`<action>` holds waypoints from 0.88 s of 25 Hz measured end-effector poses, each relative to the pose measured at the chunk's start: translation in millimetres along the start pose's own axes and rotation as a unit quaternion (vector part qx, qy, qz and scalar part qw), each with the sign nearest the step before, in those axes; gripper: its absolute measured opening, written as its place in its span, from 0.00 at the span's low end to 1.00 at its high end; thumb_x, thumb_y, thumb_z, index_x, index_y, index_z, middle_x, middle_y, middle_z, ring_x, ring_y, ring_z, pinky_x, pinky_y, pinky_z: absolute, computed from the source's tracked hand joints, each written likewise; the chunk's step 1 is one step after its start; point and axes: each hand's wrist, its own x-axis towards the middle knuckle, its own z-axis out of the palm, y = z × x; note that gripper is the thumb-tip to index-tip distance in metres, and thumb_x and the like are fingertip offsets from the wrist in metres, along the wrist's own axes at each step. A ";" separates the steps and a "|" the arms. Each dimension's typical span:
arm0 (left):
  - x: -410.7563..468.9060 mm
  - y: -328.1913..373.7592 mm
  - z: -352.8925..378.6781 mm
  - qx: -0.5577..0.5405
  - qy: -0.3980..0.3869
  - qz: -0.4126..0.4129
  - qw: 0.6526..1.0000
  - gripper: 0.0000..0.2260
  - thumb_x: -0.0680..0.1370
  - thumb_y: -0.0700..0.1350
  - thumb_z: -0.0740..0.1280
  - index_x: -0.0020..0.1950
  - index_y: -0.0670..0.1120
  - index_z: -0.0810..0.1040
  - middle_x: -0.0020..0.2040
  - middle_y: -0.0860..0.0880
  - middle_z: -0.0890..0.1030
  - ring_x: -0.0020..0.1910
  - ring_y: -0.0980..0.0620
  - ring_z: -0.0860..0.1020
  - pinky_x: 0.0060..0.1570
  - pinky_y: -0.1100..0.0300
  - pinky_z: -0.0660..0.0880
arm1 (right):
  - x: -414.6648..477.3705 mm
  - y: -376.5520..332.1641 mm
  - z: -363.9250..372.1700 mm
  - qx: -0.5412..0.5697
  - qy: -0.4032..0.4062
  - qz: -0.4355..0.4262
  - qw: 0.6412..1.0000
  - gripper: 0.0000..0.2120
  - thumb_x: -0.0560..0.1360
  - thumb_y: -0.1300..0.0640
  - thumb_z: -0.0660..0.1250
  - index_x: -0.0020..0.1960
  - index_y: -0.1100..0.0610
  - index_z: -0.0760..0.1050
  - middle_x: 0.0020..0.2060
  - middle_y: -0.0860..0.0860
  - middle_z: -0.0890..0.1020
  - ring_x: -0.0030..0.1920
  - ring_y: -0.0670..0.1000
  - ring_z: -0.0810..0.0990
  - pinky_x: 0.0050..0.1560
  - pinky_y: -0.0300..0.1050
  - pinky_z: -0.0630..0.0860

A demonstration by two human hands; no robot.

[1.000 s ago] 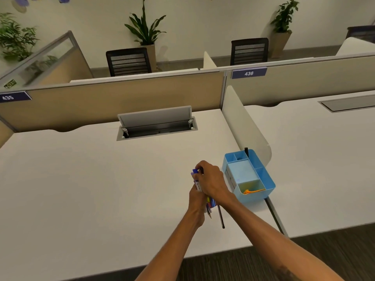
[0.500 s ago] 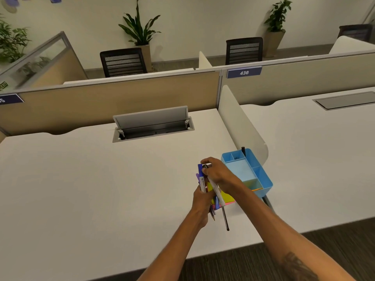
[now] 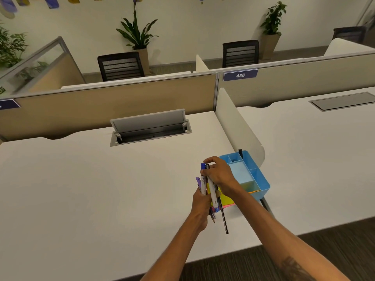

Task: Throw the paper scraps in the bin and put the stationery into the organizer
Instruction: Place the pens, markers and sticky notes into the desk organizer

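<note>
My left hand [image 3: 200,201] grips a bundle of pens and markers [image 3: 203,184] above the white desk [image 3: 81,189], along with a long black pencil [image 3: 223,220] that points down toward me. My right hand [image 3: 220,174] curls over the top of the bundle and pinches a white marker [image 3: 211,189]. Yellow and pink sticky notes [image 3: 226,199] show just behind the bundle. The blue organizer [image 3: 261,179] stands right of my hands against the desk divider, with a black pen [image 3: 240,153] upright in its far corner and something orange in its near compartment.
An open cable flap [image 3: 150,126] sits in the desk's far middle. A rounded white divider [image 3: 235,126] separates this desk from the one at right. Beige partitions, two black chairs [image 3: 119,65] and potted plants stand beyond. No bin is in view.
My right hand has drawn a white marker partly up out of the bundle. The sticky notes have come into view behind the pens.
</note>
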 end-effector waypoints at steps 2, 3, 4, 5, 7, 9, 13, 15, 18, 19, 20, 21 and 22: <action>2.0 1.2 0.8 -0.007 -0.003 -0.003 1.000 0.09 0.81 0.51 0.64 0.55 0.47 0.77 0.37 0.49 0.84 0.32 0.51 0.83 0.30 0.61 0.80 | 4.8 -2.3 -5.3 0.027 0.003 0.000 1.000 0.15 0.74 0.64 0.71 0.59 0.56 0.76 0.52 0.57 0.82 0.48 0.57 0.83 0.50 0.49 0.82; 3.2 1.3 1.6 -0.007 -0.007 -0.004 1.000 0.09 0.81 0.50 0.66 0.55 0.46 0.77 0.34 0.51 0.84 0.31 0.52 0.83 0.30 0.61 0.80 | 7.0 -3.7 -8.3 0.038 0.003 -0.004 0.999 0.14 0.75 0.64 0.70 0.59 0.56 0.77 0.52 0.58 0.82 0.49 0.58 0.83 0.53 0.52 0.82; 3.8 1.6 2.8 -0.006 -0.012 -0.004 1.000 0.08 0.80 0.49 0.67 0.55 0.46 0.78 0.34 0.51 0.84 0.30 0.53 0.83 0.30 0.61 0.80 | 8.7 -5.1 -11.7 0.050 0.005 -0.011 0.999 0.13 0.75 0.65 0.69 0.59 0.56 0.77 0.52 0.58 0.81 0.49 0.58 0.84 0.54 0.54 0.81; 4.2 1.8 4.1 -0.005 -0.016 -0.005 1.000 0.09 0.79 0.49 0.69 0.55 0.46 0.77 0.35 0.50 0.84 0.31 0.52 0.83 0.30 0.61 0.80 | 10.0 -6.9 -15.2 0.065 0.011 -0.019 0.998 0.13 0.76 0.65 0.68 0.59 0.57 0.77 0.52 0.58 0.81 0.49 0.58 0.84 0.55 0.55 0.81; 3.8 3.0 7.6 -0.004 -0.029 -0.009 1.000 0.13 0.75 0.48 0.73 0.57 0.46 0.77 0.42 0.47 0.83 0.34 0.51 0.83 0.31 0.61 0.80 | 12.2 -10.3 -24.4 0.101 0.030 -0.035 0.994 0.13 0.77 0.66 0.67 0.60 0.57 0.76 0.51 0.57 0.80 0.49 0.58 0.84 0.55 0.53 0.81; 5.9 2.4 10.3 -0.018 -0.040 -0.021 0.999 0.16 0.73 0.44 0.76 0.58 0.47 0.76 0.44 0.46 0.83 0.37 0.51 0.83 0.31 0.60 0.80 | 15.2 -14.6 -36.6 0.133 0.049 -0.058 0.988 0.13 0.77 0.67 0.66 0.61 0.59 0.76 0.49 0.54 0.79 0.50 0.58 0.84 0.53 0.50 0.81; 14.5 1.6 16.8 -0.045 -0.048 -0.037 0.997 0.13 0.73 0.40 0.75 0.55 0.47 0.78 0.46 0.44 0.85 0.43 0.44 0.84 0.44 0.51 0.83 | 29.1 -17.8 -73.2 0.156 0.121 -0.102 0.975 0.13 0.77 0.66 0.66 0.61 0.59 0.75 0.52 0.58 0.81 0.52 0.58 0.83 0.54 0.51 0.80; 18.9 2.8 20.4 -0.057 -0.056 -0.037 0.996 0.15 0.73 0.39 0.75 0.59 0.45 0.78 0.50 0.42 0.85 0.44 0.43 0.84 0.47 0.49 0.82 | 39.4 -12.5 -94.2 0.155 0.166 -0.109 0.968 0.12 0.77 0.65 0.67 0.60 0.57 0.75 0.53 0.57 0.82 0.53 0.57 0.82 0.55 0.51 0.80; 25.3 4.8 25.9 -0.065 -0.052 -0.039 0.996 0.17 0.73 0.40 0.75 0.61 0.45 0.77 0.51 0.42 0.85 0.43 0.45 0.85 0.41 0.53 0.83 | 57.9 1.0 -120.0 0.101 0.206 -0.121 0.966 0.12 0.77 0.63 0.68 0.59 0.56 0.75 0.55 0.54 0.81 0.54 0.54 0.80 0.53 0.44 0.78; 27.3 5.3 27.7 -0.065 -0.049 -0.040 0.996 0.17 0.74 0.40 0.75 0.61 0.45 0.77 0.51 0.43 0.85 0.42 0.46 0.85 0.41 0.53 0.83 | 64.7 5.8 -125.5 0.077 0.210 -0.125 0.967 0.12 0.77 0.62 0.68 0.59 0.57 0.75 0.55 0.54 0.81 0.54 0.55 0.80 0.54 0.45 0.78; 29.0 5.8 29.1 -0.064 -0.048 -0.041 0.996 0.17 0.74 0.41 0.75 0.61 0.46 0.77 0.50 0.44 0.85 0.42 0.46 0.85 0.41 0.53 0.83 | 71.2 10.4 -129.4 0.053 0.210 -0.129 0.968 0.11 0.77 0.62 0.68 0.59 0.57 0.75 0.55 0.54 0.81 0.54 0.55 0.80 0.55 0.48 0.79; 31.1 5.9 30.5 -0.062 -0.046 -0.042 0.996 0.17 0.74 0.41 0.75 0.61 0.46 0.77 0.50 0.44 0.85 0.43 0.46 0.85 0.41 0.53 0.83 | 77.0 15.3 -132.1 0.031 0.207 -0.132 0.969 0.11 0.77 0.62 0.68 0.58 0.58 0.75 0.55 0.55 0.81 0.54 0.56 0.80 0.56 0.50 0.79; 32.8 6.0 31.3 -0.062 -0.047 -0.042 0.996 0.17 0.74 0.41 0.74 0.61 0.46 0.77 0.50 0.44 0.85 0.43 0.46 0.86 0.41 0.53 0.83 | 81.8 20.4 -133.7 0.011 0.202 -0.137 0.970 0.10 0.77 0.62 0.68 0.58 0.58 0.75 0.54 0.55 0.82 0.53 0.56 0.80 0.56 0.51 0.79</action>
